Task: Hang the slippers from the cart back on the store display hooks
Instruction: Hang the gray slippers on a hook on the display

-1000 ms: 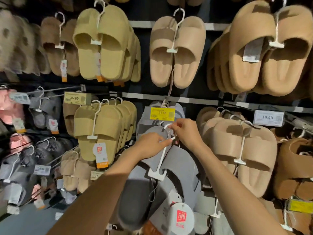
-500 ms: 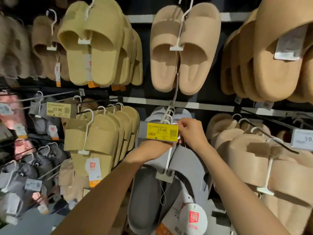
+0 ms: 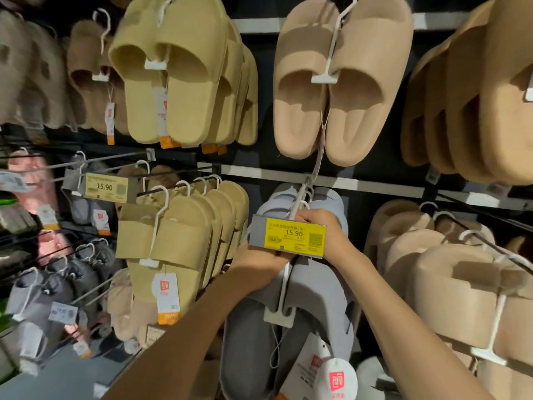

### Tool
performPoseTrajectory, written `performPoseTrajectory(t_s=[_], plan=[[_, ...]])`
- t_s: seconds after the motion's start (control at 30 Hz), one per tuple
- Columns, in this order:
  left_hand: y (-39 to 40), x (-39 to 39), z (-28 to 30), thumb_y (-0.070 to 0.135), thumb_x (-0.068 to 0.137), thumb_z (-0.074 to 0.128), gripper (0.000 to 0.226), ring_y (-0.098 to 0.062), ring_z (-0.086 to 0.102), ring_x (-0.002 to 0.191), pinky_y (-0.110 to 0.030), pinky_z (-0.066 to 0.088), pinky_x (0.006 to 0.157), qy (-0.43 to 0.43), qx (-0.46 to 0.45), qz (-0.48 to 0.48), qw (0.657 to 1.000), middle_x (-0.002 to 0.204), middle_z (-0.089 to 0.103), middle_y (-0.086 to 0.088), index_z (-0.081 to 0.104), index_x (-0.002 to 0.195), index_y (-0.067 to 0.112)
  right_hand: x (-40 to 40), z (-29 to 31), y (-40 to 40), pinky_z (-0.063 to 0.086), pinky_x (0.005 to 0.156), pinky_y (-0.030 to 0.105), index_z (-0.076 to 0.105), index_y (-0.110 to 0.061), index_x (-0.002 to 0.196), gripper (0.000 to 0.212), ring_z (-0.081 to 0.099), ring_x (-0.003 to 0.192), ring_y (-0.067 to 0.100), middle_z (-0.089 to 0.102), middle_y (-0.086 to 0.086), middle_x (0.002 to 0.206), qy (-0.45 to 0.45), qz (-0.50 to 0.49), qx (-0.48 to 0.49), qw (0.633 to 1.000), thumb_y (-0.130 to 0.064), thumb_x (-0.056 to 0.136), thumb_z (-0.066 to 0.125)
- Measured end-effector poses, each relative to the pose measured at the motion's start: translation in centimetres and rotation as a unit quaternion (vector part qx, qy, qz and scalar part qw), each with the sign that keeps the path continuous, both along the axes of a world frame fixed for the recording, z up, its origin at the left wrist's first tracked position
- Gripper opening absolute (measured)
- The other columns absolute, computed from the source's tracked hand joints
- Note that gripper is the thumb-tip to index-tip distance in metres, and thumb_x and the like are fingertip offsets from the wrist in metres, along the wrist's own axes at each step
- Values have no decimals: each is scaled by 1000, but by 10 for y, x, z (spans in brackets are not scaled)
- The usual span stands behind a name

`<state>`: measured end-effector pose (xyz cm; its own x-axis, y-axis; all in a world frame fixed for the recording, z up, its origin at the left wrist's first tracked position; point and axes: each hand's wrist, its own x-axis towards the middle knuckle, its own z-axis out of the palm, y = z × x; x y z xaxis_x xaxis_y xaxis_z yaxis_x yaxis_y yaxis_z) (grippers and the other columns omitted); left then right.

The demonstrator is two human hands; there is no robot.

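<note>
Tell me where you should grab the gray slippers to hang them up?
Grab the white hanger between the gray slippers, high up by its hook, reaching from the front. Its thin stem sticks up above the slippers, so fingers fit round it and can steer the hook onto the peg behind the yellow price tag.

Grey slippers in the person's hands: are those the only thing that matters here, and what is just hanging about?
Part of the job:
- grey slippers on a white hanger
- left hand, at the hanger
- right hand, up by the hook
- hook with the yellow price tag

Just hanging about:
- olive slippers
- beige slippers
- tan slippers
</note>
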<state>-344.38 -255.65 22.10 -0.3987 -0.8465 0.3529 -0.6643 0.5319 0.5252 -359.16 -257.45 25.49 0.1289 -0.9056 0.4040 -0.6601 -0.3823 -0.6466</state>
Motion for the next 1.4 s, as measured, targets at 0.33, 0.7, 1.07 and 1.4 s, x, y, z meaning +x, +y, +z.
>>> performPoseTrajectory(t_s=[0.33,0.7,1.07,1.4], plan=[[20,12,0,52,95,38,43,-26,54,111,-33,39,89,-103,-83,58,990,118,64,-4,66,110,24,6,-11,37,53,81,43,60,-41,85,11,63,87,16,66,-5,88,-6,6,-36,999,-45,79,53],[62,51,-23,35,93,51,51,-32,36,125,-40,27,103,-124,-123,44,984,132,44,-15,43,137,11,16,-39,122,22,112,52,35,-25,141,55,27,137,28,33,3,150,220,-258,-31,940,-49,93,38],[176,-9,-3,31,94,41,33,-26,43,118,-35,33,96,-47,-127,-107,985,121,56,-4,59,118,18,9,-21,286,40,95,40,54,-7,124,42,47,114,32,54,14,123,172,-403,-74,896,-28,88,60],[340,-159,-3,29,94,43,26,-23,48,110,-34,39,91,-17,-121,-349,929,112,60,-1,61,109,17,-69,-37,502,47,80,44,62,-8,105,29,51,101,35,62,13,104,208,-604,-42,768,-26,82,66]])
